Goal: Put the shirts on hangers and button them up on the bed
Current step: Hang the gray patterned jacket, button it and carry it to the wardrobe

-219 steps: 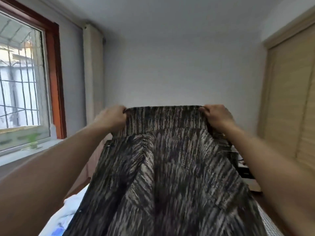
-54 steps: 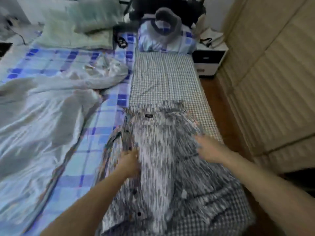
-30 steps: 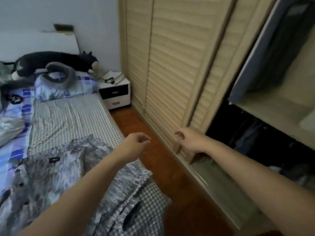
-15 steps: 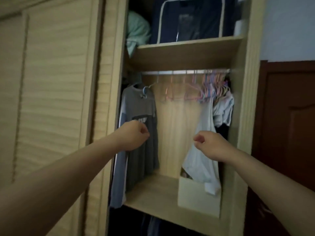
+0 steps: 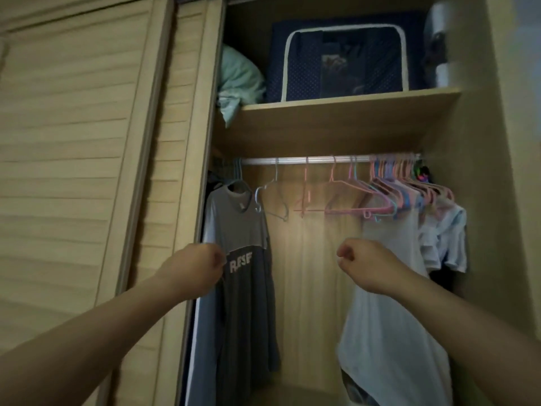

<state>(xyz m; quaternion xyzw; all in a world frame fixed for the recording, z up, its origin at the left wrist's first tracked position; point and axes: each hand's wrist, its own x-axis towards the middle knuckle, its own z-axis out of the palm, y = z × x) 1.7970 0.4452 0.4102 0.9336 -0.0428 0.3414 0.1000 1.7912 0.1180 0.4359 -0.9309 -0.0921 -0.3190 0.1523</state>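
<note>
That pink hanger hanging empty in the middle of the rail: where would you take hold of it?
Probably by the sloping shoulder of the pink hanger, just under its hook, coming from the front and below with the right hand. It hangs bare in an open gap, and its hook sits over the rail, so it lifts off upward.

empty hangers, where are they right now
In the head view the empty hangers hang on the wardrobe rail under the shelf, between the grey t-shirt and the white garment.
</note>
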